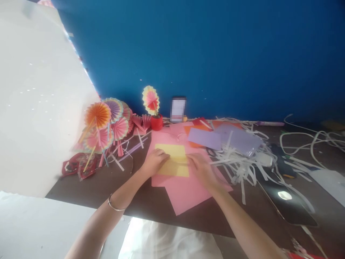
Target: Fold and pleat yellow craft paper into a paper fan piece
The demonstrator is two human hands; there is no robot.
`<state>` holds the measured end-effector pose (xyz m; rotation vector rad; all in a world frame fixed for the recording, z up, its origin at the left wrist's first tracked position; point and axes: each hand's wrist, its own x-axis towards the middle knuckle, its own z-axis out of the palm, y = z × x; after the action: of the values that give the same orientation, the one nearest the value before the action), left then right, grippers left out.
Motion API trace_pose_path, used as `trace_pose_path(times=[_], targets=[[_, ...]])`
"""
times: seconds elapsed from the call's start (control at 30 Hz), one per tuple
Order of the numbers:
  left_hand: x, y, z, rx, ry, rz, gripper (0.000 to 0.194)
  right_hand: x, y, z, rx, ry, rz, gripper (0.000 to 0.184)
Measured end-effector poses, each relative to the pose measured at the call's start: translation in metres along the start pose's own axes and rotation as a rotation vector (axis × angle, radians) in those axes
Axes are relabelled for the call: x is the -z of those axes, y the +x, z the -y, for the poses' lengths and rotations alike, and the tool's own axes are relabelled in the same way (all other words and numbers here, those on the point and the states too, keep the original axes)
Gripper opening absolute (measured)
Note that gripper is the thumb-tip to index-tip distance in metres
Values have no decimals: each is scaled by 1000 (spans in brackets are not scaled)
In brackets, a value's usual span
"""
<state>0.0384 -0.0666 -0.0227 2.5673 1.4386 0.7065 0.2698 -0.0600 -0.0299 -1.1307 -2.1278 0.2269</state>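
A yellow sheet of paper lies over pink paper sheets, with a crease or fold running across its middle. My left hand is closed at the paper's left side, its fingers curled along the crease. At the right edge, my right hand has its fingers closed on the same sheet at about the same height. Both hands rest low over the pink paper, facing each other. The exact fingertip grip is partly hidden.
Paper fans on sticks stand at the left, and another fan rises from a red pot. White paper strips and purple sheets lie to the right, near a tablet-like dark device and white cables.
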Motion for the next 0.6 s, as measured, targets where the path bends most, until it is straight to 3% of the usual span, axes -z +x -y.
trace_pose_path(times=[0.2, 0.43, 0.6], targets=[[5, 0, 0, 4, -199, 36, 32, 9, 8, 11, -225, 207, 84, 23], [15, 1, 1, 294, -615, 140, 32, 15, 12, 9, -407, 446, 217, 23], [21, 2, 10, 369, -659, 181, 29, 18, 14, 5, -472, 547, 216, 26]])
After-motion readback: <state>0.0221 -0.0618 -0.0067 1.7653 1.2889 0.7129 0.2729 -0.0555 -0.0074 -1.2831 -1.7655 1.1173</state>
